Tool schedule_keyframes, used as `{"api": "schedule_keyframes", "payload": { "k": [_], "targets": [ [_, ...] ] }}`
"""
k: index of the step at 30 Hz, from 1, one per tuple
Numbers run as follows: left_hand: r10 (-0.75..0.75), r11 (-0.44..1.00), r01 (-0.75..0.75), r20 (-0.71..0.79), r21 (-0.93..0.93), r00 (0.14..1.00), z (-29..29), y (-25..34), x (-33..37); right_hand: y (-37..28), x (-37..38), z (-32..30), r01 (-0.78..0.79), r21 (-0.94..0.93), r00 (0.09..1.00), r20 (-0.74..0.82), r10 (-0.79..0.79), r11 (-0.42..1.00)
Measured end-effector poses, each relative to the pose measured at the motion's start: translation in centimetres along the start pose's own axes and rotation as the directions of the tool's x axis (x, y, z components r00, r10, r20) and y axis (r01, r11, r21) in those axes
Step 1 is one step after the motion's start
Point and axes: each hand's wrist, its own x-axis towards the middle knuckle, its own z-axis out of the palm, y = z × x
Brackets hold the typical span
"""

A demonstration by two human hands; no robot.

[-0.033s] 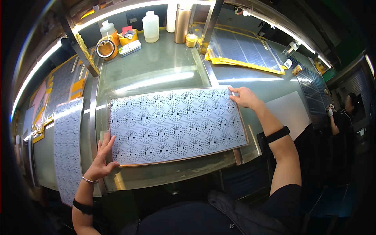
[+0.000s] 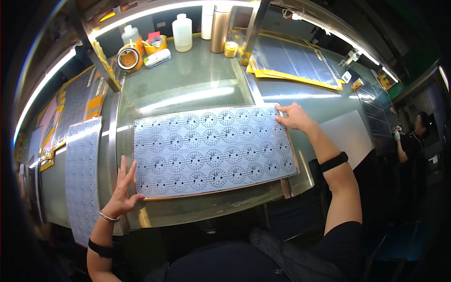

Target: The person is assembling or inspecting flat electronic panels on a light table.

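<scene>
A large white circuit board panel, printed with rows of round radial patterns and small black squares, lies on the glass-topped table before me. My left hand is at its left edge, fingers stretched apart, the thumb touching the near left corner and one finger along the side. At the far right corner, my right hand is closed on the panel's edge with bent fingers; their undersides are hidden. The panel's copper-coloured rim shows along its near side.
A similar panel lies to the left. Behind stand a plastic bottle, a bronze flask, a tape roll and a small yellow jar. Yellow-edged sheets lie at back right. A co-worker is at far right.
My left fingers have spread and lifted slightly off the panel's left edge, the thumb staying at the corner. The right hand keeps its place. The whole view has shifted a little.
</scene>
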Motion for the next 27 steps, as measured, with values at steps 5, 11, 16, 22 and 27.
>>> {"api": "schedule_keyframes", "payload": {
  "k": [5, 11, 16, 22, 27],
  "targets": [
    [0.138, 0.737, -0.159, 0.083, 0.657, 0.987, 1.3, -0.8, -1.9, -0.2, -1.8, -0.5, 0.242, -0.293, 0.96, -0.066, -0.272, 0.925],
    [0.028, 0.583, -0.173, 0.194, 0.794, 0.981, 0.9, 2.0, 0.9, -0.5, -1.2, -0.4, 0.23, -0.231, 0.971, -0.016, -0.24, 0.945],
    [0.168, 0.689, -0.152, 0.048, 0.709, 0.985, 1.0, -2.6, 9.9, -1.6, -1.6, -0.2, 0.196, -0.252, 0.978, -0.022, -0.209, 0.947],
    [0.246, 0.664, -0.049, -0.156, 0.746, 0.957, 2.7, -4.2, 11.3, -1.4, -2.8, 0.1, 0.145, -0.199, 0.989, 0.003, -0.148, 0.969],
    [0.283, 0.671, -0.074, -0.162, 0.738, 0.945, 2.8, -3.9, 12.9, 0.2, -4.0, 0.3, 0.163, -0.149, 0.981, -0.081, -0.176, 0.975]
  ]
}}
